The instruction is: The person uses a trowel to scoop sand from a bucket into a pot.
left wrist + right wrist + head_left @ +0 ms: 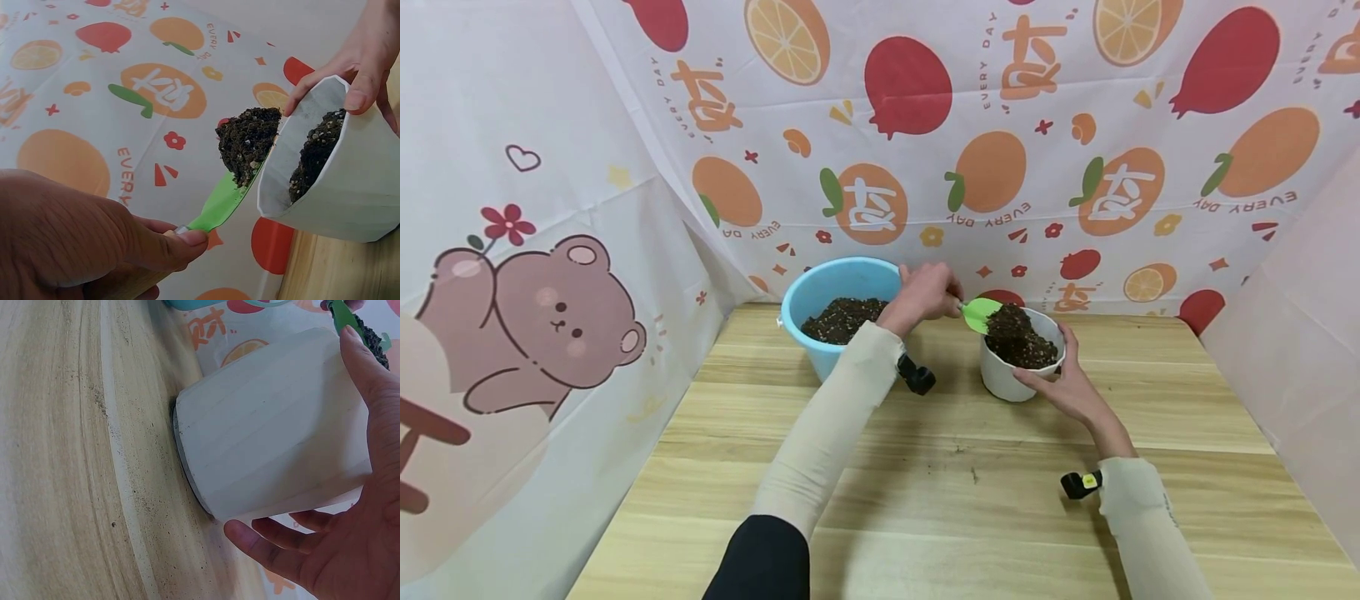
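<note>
- Left hand (928, 293): I find it clamped on the handle of a small trowel (980, 315), with the thumb near the base of the green blade.
- Trowel: loaded. A heap of dark soil (250, 144) sits on the blade at the mouth of the white pot (1010, 386); whether the blade touches the rim, I cannot tell.
- Right hand (1073, 390): it grips the pot from the side, thumb and fingers apart around the wall near the rim.
- White pot: upright on the wooden table (962, 533), to the right of the blue bucket (823, 358) and apart from it.
- Done so far: the pot already contains soil, lying below the rim, with bare inner wall showing in the left wrist view.
- Outstanding: the load on the blade is not yet tipped in. The bucket also holds soil. In my judgement the filling is partway along; the intended level cannot be established.
- Noted: a few dark crumbs (973, 475) lie on the table.
</note>
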